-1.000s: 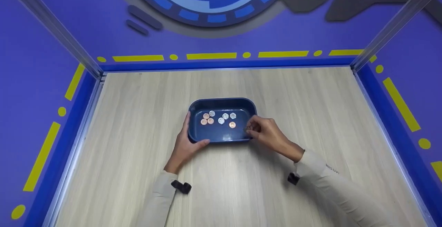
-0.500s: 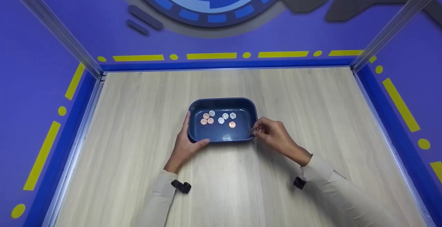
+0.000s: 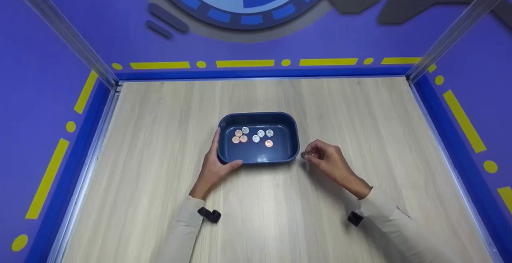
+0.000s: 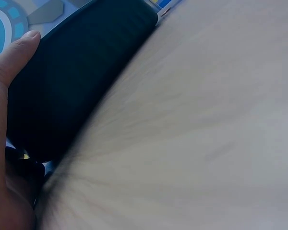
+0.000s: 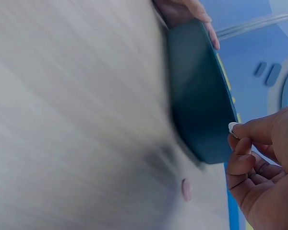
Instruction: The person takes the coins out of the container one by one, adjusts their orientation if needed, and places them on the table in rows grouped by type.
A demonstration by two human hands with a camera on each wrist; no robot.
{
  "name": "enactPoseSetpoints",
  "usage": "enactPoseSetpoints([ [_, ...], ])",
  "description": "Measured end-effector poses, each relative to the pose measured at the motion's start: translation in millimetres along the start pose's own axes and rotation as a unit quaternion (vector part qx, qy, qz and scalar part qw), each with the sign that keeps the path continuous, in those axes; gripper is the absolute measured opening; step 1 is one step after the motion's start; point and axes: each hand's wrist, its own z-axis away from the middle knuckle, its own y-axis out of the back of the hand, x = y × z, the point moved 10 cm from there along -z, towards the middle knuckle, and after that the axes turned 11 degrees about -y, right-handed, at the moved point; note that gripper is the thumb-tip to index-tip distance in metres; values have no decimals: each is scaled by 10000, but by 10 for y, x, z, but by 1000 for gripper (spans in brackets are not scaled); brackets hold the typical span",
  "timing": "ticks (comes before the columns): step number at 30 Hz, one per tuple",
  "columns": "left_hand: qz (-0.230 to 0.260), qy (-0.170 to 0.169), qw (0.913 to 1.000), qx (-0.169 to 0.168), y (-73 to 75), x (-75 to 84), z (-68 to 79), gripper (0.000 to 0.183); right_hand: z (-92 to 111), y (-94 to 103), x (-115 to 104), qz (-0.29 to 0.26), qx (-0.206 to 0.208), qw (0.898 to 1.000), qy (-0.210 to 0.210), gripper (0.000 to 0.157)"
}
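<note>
A dark blue, deep rectangular tray (image 3: 262, 161) rests on the table in the head view. Copper coins (image 3: 243, 139) and silver coins (image 3: 261, 133) lie flat on its floor. My left hand (image 3: 213, 171) holds the tray's near-left corner, fingers along the left wall and thumb on the front rim. Just off the right end of the tray, my right hand (image 3: 328, 161) pinches a coin (image 3: 303, 154) between thumb and fingertips. In the right wrist view that coin (image 5: 233, 128) catches the light at the fingertips; its lower part is hidden.
A pale wood-look table (image 3: 168, 127) surrounds the tray. Blue-purple panels (image 3: 256, 47) with yellow marks enclose its back and sides. In the right wrist view, a small pinkish oval (image 5: 186, 189) shows on the table beyond the tray; its kind is unclear.
My right hand has moved rightward with the pinched coin, from inside the tray's right end, over the rim, to outside it. The left hand and the coins in the tray have stayed put.
</note>
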Motion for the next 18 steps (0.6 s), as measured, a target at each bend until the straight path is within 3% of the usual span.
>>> enactPoseSetpoints([
  [11,69,54,10000,23,7,-15,5,132,88,13,397,104,-9,9986,-512,17],
  [18,18,0,10000,22,3,15,0,130,96,-25,479,307,-3,9983,-501,14],
])
